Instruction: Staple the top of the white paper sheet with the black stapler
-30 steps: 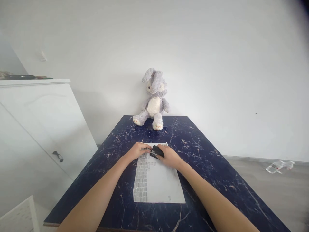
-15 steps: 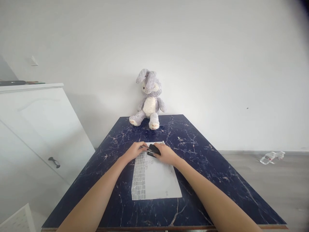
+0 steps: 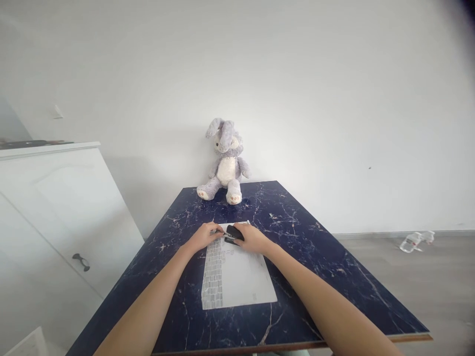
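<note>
My right hand [image 3: 252, 238] is wrapped round a black stapler [image 3: 235, 232], its two halves spread apart toward the left. My left hand [image 3: 205, 236] meets it from the other side, the thumb and fingers pinched at the stapler's front. A thin, metallic-looking sliver shows between those fingertips and the stapler, too small to name. Beneath both hands lies a white sheet of paper [image 3: 247, 282], flat on the table, with a grey brick-like pattern down its left side and small print elsewhere.
The dark blue marbled table [image 3: 311, 277] ends against a white wall. A grey plush rabbit [image 3: 227, 170] sits at its far edge. On the left stands a white cabinet [image 3: 59, 207] with a dark handle [image 3: 80, 262]. Clear plastic bottles [image 3: 411, 242] lie on the floor at right.
The whole view has shifted slightly, so the rabbit and table sit a little lower and further left. Both hands stay at the stapler, with only small finger movement.
</note>
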{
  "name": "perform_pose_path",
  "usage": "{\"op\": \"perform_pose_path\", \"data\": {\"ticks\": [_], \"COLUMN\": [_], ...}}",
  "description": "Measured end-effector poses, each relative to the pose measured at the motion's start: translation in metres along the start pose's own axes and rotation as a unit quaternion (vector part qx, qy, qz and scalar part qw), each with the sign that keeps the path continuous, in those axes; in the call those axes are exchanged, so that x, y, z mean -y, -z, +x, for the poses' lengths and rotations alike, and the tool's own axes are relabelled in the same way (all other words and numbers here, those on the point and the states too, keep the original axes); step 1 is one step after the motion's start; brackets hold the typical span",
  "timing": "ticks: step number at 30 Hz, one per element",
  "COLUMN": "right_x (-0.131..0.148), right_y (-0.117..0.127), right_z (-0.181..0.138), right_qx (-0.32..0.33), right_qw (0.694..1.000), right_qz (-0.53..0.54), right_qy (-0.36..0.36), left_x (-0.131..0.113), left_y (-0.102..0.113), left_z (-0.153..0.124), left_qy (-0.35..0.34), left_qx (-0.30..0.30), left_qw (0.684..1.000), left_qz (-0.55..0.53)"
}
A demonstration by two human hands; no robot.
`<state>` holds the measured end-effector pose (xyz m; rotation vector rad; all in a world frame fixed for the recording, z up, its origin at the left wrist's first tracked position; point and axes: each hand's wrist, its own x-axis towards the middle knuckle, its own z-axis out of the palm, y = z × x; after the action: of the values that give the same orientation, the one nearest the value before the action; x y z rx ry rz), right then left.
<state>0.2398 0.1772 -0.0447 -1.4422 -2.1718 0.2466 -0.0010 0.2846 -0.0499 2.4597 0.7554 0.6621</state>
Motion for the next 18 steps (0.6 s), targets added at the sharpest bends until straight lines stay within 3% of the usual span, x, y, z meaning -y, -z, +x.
{"op": "perform_pose_path", "data": {"ticks": [10,18], "right_x": [-0.005,0.006], "right_y": [0.010,0.022], "right_z": [-0.001,-0.007], "right_qx": [0.001,0.018], "right_qw": [0.998,0.974], "right_qz": [0.058,0.191], "right_qy": [0.026,0.117], "left_x": [0.005,-0.031], "left_y": [0.022,-0.004], "left_z": [-0.014,-0.003], "left_qy": [0.032,-0.035], "left_qx": [0.013,-0.011], "left_qw": [0.996,0.993], "left_qz": [-0.080,-0.108]}}
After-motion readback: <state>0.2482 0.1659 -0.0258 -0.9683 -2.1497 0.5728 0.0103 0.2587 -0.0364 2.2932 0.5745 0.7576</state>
